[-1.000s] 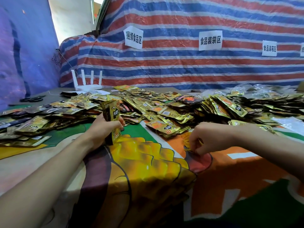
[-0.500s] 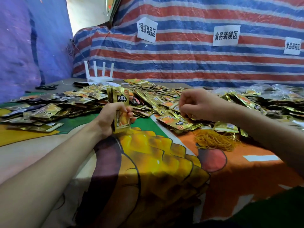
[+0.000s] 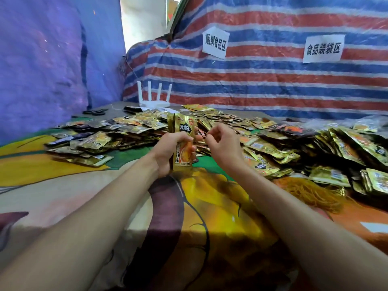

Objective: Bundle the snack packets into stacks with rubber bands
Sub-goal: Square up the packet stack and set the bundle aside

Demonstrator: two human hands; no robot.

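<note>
- Backdrop: striped tarpaulin (image 3: 273,87) in red, blue and white, with two paper signs (image 3: 322,49) stuck on it. A purple sheet (image 3: 42,70) hangs to my left.
- Surface: printed cloth (image 3: 210,223) in yellow, green and orange, spread flat in front of me.
- Loose snack packets (image 3: 327,148): gold foil sachets heaped across the far side of the cloth from left to right, overlapping every way.
- Rubber bands (image 3: 308,192): one tangled orange-yellow pile on the cloth at my right, just in front of the heap.
- Router (image 3: 154,97): white, four aerials, at the back edge.
- Left hand (image 3: 165,154): wrapped round the lower half of the stack, holding it upright above the cloth.
- Right hand (image 3: 222,145): just beside the stack, not touching it. Fingers are curled, thumb and forefinger tips together. Whether a band sits between them I cannot tell.
- Stack of packets (image 3: 184,141): several sachets face to face, top half free. I judge them light, thin and slick, so the foil will likely slide and fan if my grip slackens. Best held across the middle, squeezing the flat faces, so a band can pass over the free top end.
</note>
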